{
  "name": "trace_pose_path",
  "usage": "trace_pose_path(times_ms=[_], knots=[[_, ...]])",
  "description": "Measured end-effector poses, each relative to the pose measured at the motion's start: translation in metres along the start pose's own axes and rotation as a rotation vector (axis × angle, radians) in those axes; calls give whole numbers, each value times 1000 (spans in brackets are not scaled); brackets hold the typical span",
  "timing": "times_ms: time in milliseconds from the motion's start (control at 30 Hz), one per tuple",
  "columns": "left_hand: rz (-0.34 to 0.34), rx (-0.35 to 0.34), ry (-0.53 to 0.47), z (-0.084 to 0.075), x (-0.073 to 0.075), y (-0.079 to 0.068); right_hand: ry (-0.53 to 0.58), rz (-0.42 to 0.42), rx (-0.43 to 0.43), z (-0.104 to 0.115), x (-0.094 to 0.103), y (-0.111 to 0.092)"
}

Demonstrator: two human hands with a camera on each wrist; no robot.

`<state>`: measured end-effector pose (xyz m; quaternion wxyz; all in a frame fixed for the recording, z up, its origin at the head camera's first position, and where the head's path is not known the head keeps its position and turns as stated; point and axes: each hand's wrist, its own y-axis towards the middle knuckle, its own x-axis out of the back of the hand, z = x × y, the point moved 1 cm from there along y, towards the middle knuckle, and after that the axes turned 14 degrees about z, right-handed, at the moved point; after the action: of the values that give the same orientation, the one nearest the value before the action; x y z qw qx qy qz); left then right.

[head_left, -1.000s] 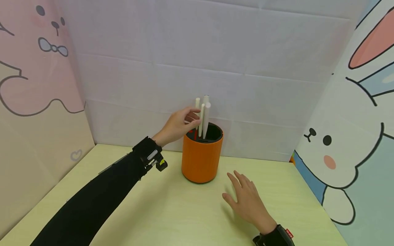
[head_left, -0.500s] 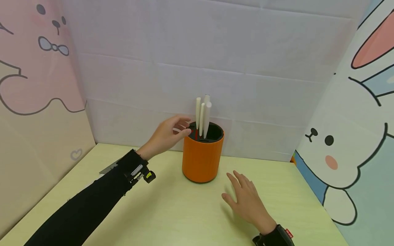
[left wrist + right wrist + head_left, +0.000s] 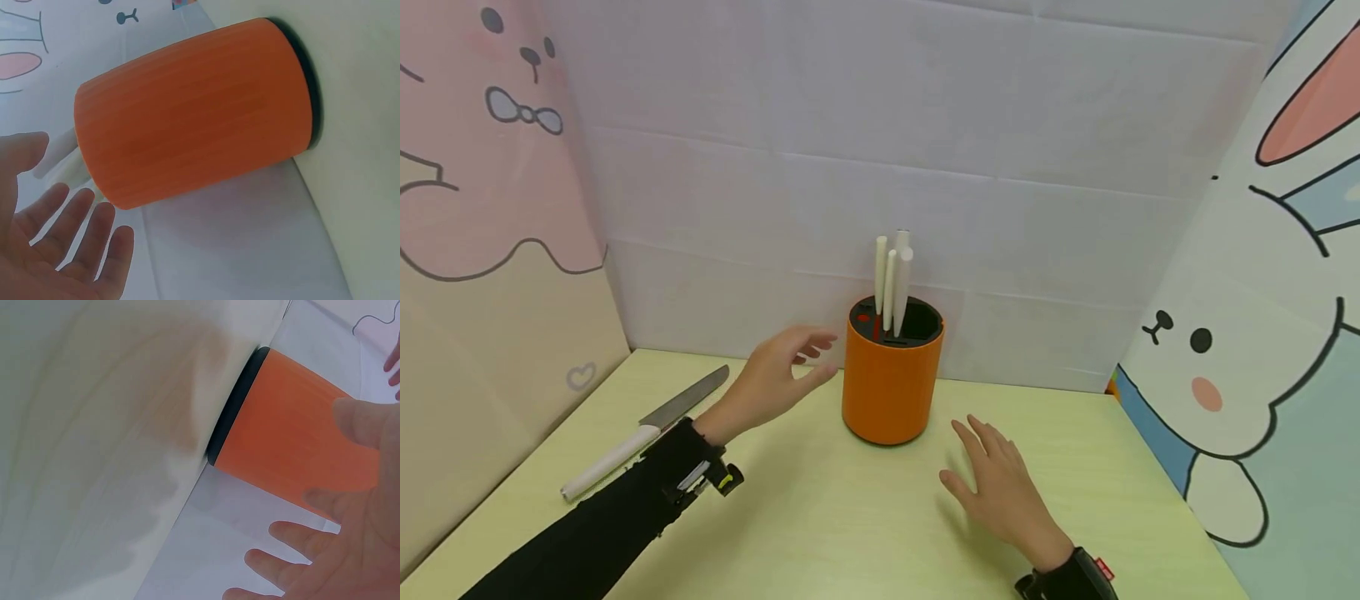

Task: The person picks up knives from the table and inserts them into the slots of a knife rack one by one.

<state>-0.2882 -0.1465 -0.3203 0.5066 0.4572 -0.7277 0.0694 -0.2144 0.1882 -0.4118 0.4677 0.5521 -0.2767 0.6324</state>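
An orange knife block (image 3: 891, 387) with a black slotted top stands upright near the back wall. Several white handles (image 3: 901, 283) rise out of it. My left hand (image 3: 771, 379) hovers just left of the block, fingers loosely spread, holding nothing; the left wrist view shows the same hand (image 3: 69, 244) apart from the orange side. Right of the block and nearer the front, my right hand (image 3: 1000, 487) is held with fingers apart and nothing in it. A kitchen knife (image 3: 688, 396) with a white handle lies on the table at left, its handle partly behind my left sleeve.
The pale yellow table (image 3: 850, 533) meets a white cloth wall (image 3: 925, 108) at the back. A pink cartoon panel (image 3: 490, 192) bounds the left side and a rabbit panel (image 3: 1247, 333) the right.
My left hand has drawn away from the handles, leftward and down, off the block. The knife on the table has come into view beside the sleeve. My right hand stays put.
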Motion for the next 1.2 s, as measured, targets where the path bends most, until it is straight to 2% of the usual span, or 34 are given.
trace_pose_path(times_ms=[267,700,867,1200], knots=[[-6,73,194,5,-25,-34,-1,-5,1,-1,1,-3],[28,78,430,24,-64,-78,5,5,-5,-1,0,-4],[10,61,446,28,-71,-85,-2,-8,0,-1,-1,-4],[29,84,440,29,-77,-88,-3,-2,-3,-3,-1,-5]])
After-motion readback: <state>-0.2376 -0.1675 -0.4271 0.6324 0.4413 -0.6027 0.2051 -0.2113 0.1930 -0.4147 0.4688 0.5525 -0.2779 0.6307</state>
